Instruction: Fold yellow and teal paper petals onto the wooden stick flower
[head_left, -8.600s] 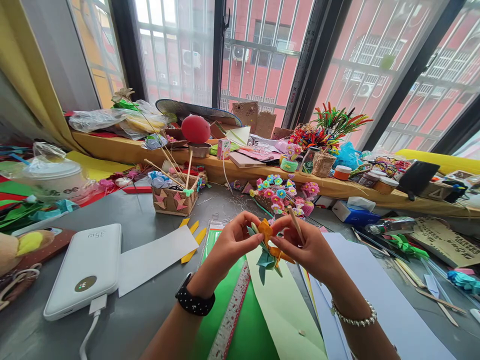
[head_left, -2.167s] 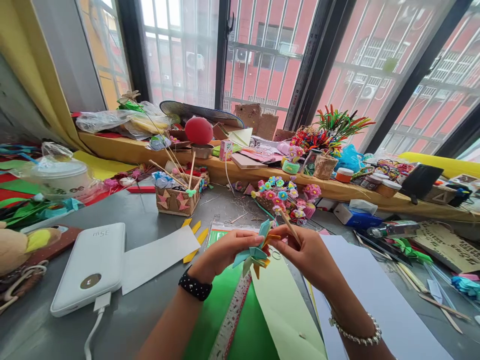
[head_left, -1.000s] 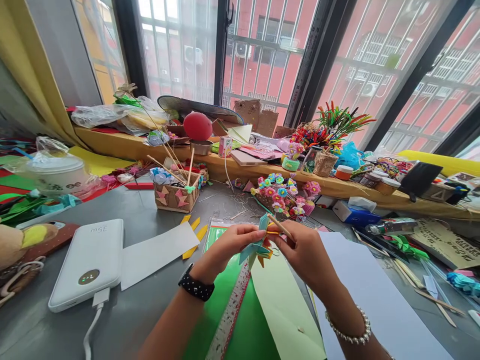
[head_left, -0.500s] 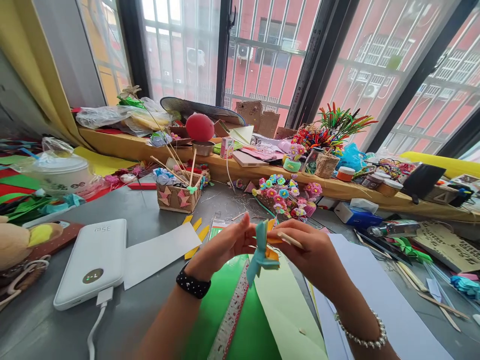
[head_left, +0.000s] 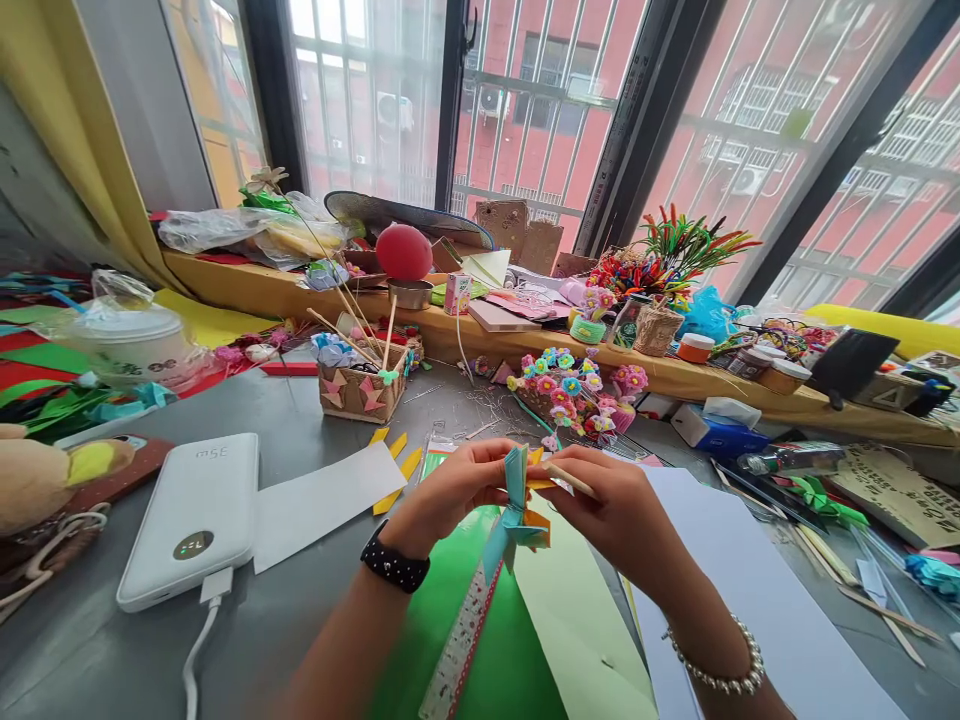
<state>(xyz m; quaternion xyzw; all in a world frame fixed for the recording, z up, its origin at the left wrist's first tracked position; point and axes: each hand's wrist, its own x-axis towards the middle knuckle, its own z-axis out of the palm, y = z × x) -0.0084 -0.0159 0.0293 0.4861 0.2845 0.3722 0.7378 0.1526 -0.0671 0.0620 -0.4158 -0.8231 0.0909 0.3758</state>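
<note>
paper flower [head_left: 515, 517] — left hand [head_left: 460, 490] behind, grip unclear — right hand [head_left: 616, 497] clamped on stick [head_left: 568, 479]

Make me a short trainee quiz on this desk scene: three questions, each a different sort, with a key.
1. Which hand holds the pale stick near the folded blue-and-orange paper piece?
2. True or false: no cable is plugged into the power bank.
3. Fill in the colour: the patterned ruler lies on a ____ sheet.

Key:
1. The right hand.
2. False; a white cable is plugged into the power bank.
3. Green.
</note>
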